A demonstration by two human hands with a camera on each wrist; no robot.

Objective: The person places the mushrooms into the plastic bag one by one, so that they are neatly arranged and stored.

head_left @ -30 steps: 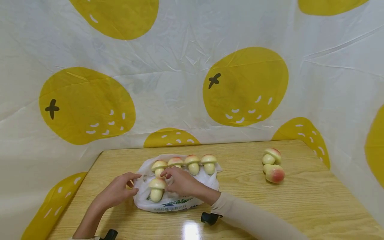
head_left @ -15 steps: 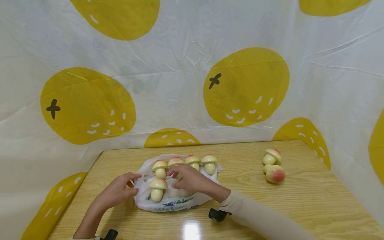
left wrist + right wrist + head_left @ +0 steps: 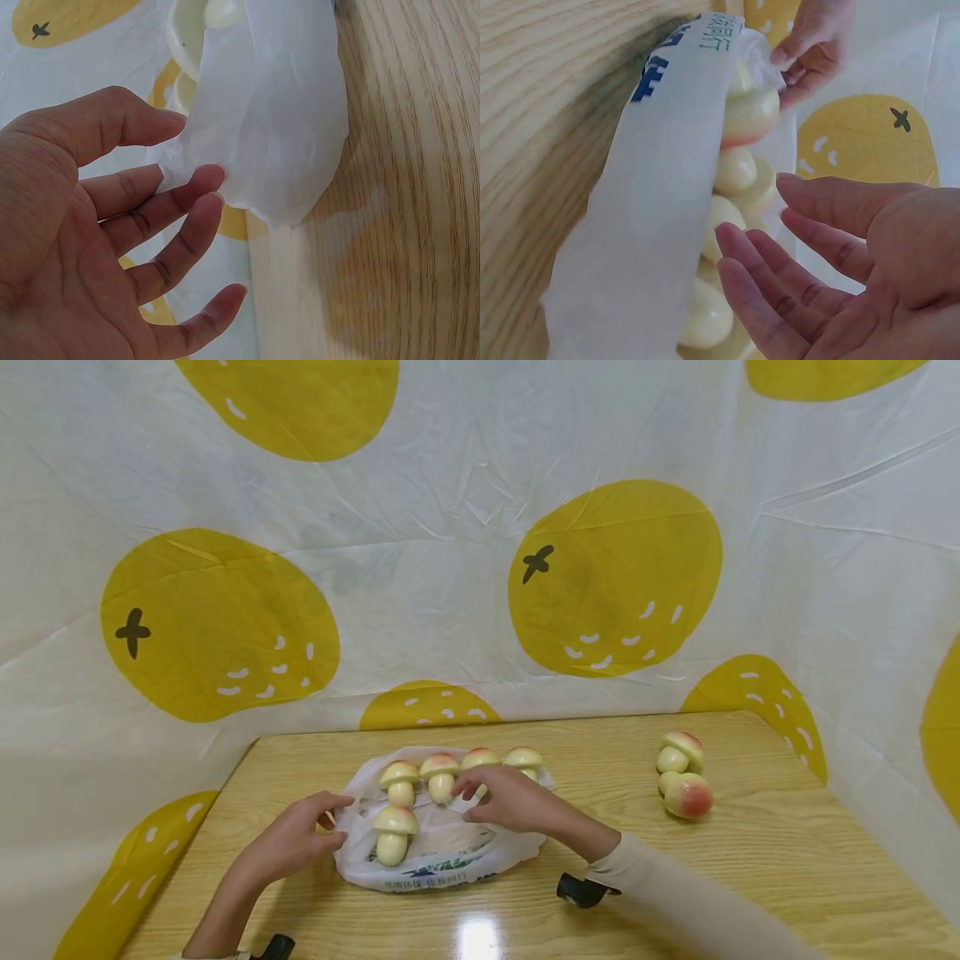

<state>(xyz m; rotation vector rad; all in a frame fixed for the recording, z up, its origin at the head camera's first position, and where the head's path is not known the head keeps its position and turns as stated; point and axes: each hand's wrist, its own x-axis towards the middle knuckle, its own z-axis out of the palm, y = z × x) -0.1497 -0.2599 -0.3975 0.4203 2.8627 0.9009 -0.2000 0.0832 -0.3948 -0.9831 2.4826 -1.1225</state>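
A white plastic bag (image 3: pixel 427 878) with printed lettering lies with its mouth spread wide. Several cream mushroom-shaped pieces with reddish caps are in it: a back row with a mushroom (image 3: pixel 400 781) at its left end, and a single mushroom (image 3: pixel 392 835) nearer the front. My left hand (image 3: pixel 288 835) is at the bag's left edge, thumb and fingers apart; in the left wrist view its fingertips meet the thin plastic (image 3: pixel 277 142). My right hand (image 3: pixel 513 797) hovers over the bag's right half with fingers loosely bent and nothing in them. It partly hides the two right-hand mushrooms of the row.
Two more mushrooms, one with its cap tilted (image 3: pixel 682 750) and one lying cap-forward (image 3: pixel 688 796), sit at the right on the wooden table (image 3: pixel 750 860). A white cloth with yellow fruit print (image 3: pixel 427 593) hangs behind and around the table.
My right hand has moved rightward along the mushroom row, away from the front mushroom, uncovering the row's second mushroom. My left hand stays at the bag's edge.
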